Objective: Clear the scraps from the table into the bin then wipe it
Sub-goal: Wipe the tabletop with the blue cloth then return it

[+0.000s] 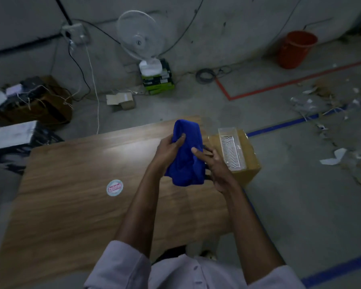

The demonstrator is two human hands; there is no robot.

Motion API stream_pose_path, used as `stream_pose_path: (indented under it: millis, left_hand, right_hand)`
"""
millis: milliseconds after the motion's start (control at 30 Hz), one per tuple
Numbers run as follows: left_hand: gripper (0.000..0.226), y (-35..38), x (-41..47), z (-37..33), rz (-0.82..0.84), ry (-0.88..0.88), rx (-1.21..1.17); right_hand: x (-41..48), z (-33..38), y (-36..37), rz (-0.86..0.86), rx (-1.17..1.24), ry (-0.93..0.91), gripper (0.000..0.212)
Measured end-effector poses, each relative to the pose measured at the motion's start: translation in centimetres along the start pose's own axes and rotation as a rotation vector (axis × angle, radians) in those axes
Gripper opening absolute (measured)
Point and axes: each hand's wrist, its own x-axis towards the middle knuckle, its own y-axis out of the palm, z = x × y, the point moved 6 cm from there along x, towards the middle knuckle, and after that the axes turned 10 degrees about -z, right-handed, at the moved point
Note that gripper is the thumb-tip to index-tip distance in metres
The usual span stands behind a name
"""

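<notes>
- The blue cloth (184, 157) is bunched into a tall, loose roll and held up between both hands, above the far right part of the bench (75, 184). It does not lie flat on the wood.
- The left hand (170, 150) grasps the cloth from its 9 o'clock side, the thumb curled over the front of the fabric near the top.
- The right hand (216, 166) holds the cloth from its 3 o'clock side. The thumb presses on the front at mid-height and the fingers lie along the right edge, partly hidden by the fabric.
- Both forearms rise from 6 o'clock out of pale sleeves (121, 268).
- The bench has a wood-grain top with a bright patch of light at the cloth's 9 o'clock.
- A round white sticker (114, 187) with red print lies on the top at about 8 o'clock from the cloth, well apart from the hands.
- A cardboard box (248, 165) stands just beside the bench's right edge, at the cloth's 3 o'clock. A clear plastic tray (230, 151) with a ribbed bottom rests on it.
- Torn paper scraps (329, 117) are strewn over the concrete floor at 2 to 3 o'clock, across a blue tape line (290, 123).
- An orange bucket (296, 50) stands by the wall at 1 o'clock, beyond a red tape line (290, 82).
- A white fan (140, 35) stands at 12 o'clock on a stack of green boxes (157, 80).
</notes>
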Motion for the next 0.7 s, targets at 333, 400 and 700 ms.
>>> stream_pose_path:
  millis: [333,400,700]
  left_hand:
    - [0.059,-0.4,-4.5,1.8,-0.116,-0.146,-0.558]
    - [0.065,-0.6,-4.8,2.1,-0.150,-0.155,-0.598]
    - [0.044,-0.9,-5.9,2.3,-0.044,-0.098,-0.523]
  right_hand:
    - [-4.3,4.3,-0.6,-0.107,-0.640,-0.782,0.064]
    - [-4.8,3.5,-0.2,-0.130,-0.737,-0.903,0.045]
    - [-7.5,1.5,1.3,0.050,-0.958,-0.956,0.059]
